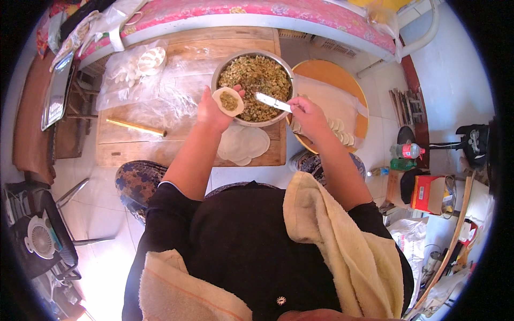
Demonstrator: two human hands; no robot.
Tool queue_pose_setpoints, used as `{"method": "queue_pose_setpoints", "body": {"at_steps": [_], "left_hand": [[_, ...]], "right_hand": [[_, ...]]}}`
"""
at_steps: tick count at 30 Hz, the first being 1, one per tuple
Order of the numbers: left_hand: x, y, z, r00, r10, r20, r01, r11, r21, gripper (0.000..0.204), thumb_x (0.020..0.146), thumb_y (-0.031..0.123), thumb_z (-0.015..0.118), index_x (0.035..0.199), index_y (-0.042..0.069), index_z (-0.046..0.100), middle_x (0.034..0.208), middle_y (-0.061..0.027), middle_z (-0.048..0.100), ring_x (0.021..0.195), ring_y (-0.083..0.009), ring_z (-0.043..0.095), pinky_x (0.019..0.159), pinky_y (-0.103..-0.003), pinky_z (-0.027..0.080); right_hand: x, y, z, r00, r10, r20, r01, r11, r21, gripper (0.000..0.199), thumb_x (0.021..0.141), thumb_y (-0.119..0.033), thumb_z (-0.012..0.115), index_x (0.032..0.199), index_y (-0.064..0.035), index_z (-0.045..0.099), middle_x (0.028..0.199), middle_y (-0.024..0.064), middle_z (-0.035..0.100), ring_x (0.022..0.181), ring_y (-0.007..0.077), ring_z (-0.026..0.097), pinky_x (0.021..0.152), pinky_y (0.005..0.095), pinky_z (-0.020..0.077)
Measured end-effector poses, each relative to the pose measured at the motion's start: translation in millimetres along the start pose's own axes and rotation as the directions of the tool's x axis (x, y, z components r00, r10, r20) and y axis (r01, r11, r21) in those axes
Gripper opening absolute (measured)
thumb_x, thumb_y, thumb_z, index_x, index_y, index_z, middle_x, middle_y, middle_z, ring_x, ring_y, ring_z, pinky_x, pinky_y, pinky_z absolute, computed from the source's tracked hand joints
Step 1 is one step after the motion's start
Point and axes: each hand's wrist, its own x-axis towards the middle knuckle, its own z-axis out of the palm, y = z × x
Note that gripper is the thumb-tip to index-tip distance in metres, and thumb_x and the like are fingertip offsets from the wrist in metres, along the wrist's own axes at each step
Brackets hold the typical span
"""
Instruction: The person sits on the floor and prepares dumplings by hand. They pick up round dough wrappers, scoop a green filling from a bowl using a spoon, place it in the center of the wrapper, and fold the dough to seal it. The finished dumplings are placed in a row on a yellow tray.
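On my left hand (215,111) rests a round dumpling wrapper (234,111), its middle topped with a small mound of filling (229,101). The fingers curl up around the wrapper's edge. My right hand (309,115) grips a flat, pale spatula-like spreader (272,101), whose blade points left over a metal bowl (291,80). Chopped brown-green filling (257,72) fills that bowl broadly. Below it, near the table's front edge, lies a stack of flat wrappers (243,144). Folded dumplings (338,131) line the near part of a round tray to the right.
The wooden table (182,152) carries a rolling pin (136,127) and a plastic bag with white dough pieces (134,67). The round orange tray (365,99) stands right of the bowl. A bed with a pink cover (214,17) borders the far side. Bottles (407,151) and boxes stand at right.
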Motion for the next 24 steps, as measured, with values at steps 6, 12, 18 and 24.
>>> {"method": "queue_pose_setpoints", "body": {"at_steps": [6, 12, 18, 24], "left_hand": [[-48.8, 13.8, -9.2, 0.996, -0.024, 0.090, 0.027, 0.999, -0.037, 0.072, 0.099, 0.052, 0.021, 0.134, -0.009, 0.033, 0.133, -0.0260, 0.045, 0.123, -0.0394, 0.044, 0.105, -0.048, 0.035], [-137.3, 27.1, 12.1, 0.928, -0.102, 0.359, 0.129, 0.990, -0.054, 0.071, 0.096, 0.059, 0.027, 0.129, -0.002, 0.040, 0.133, -0.0219, 0.047, 0.125, -0.0369, 0.044, 0.105, -0.049, 0.035], [-172.7, 22.7, 10.5, 0.872, -0.132, 0.472, 0.178, 0.982, -0.055, 0.070, 0.095, 0.060, 0.032, 0.130, 0.001, 0.041, 0.132, -0.0185, 0.048, 0.123, -0.0321, 0.046, 0.105, -0.047, 0.036], [-189.8, 9.3, 4.2, 0.845, -0.045, 0.532, -0.078, 0.975, 0.207, 0.054, 0.093, 0.037, 0.055, 0.130, -0.001, 0.044, 0.128, -0.0137, 0.052, 0.120, -0.0247, 0.050, 0.105, -0.041, 0.039]], "right_hand": [[6.5, -22.5, 33.3, 0.976, -0.077, 0.203, 0.202, 0.671, -0.714, 0.017, 0.082, -0.022, 0.062, 0.092, -0.0083, 0.065, 0.084, 0.0119, 0.064, 0.085, 0.0301, 0.063, 0.077, 0.0408, 0.0492], [-45.4, -114.0, 38.0, 0.642, -0.767, 0.010, 0.662, 0.548, -0.511, 0.028, 0.067, -0.024, 0.076, 0.088, -0.0143, 0.061, 0.109, 0.0046, 0.055, 0.111, 0.0258, 0.053, 0.101, 0.0479, 0.0345], [-73.4, -152.2, 39.6, 0.436, -0.889, 0.140, 0.865, 0.371, -0.337, 0.026, 0.064, -0.018, 0.078, 0.083, -0.0141, 0.061, 0.101, 0.0029, 0.054, 0.106, 0.0228, 0.053, 0.099, 0.0470, 0.0357], [-82.5, -162.5, 46.8, 0.764, -0.645, -0.033, 0.645, 0.761, 0.065, 0.017, 0.071, -0.010, 0.076, 0.080, -0.0088, 0.062, 0.097, 0.0050, 0.053, 0.096, 0.0212, 0.053, 0.090, 0.0362, 0.0410]]}}
